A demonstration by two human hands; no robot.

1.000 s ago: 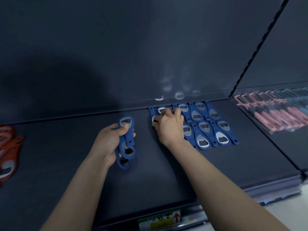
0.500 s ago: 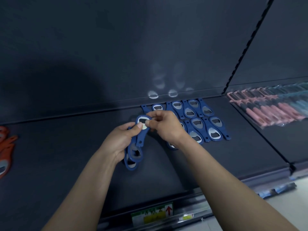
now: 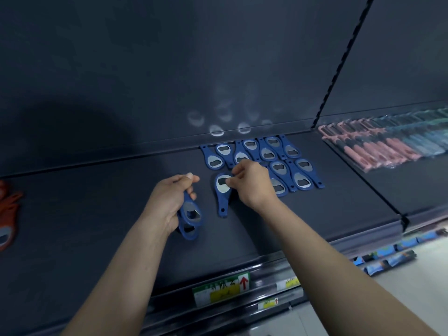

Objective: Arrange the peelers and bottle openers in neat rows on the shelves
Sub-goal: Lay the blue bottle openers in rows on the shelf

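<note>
Pinching a blue bottle opener (image 3: 222, 193) by its head, right hand (image 3: 252, 184) fingers sit just before the arranged rows (image 3: 278, 157); left hand (image 3: 166, 205) fingers clutch stacked openers (image 3: 190, 220).

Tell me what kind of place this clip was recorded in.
Probably a shop: dark display shelves with price labels on the front rail, blue openers laid in rows, and packaged peelers on the next shelf.
</note>
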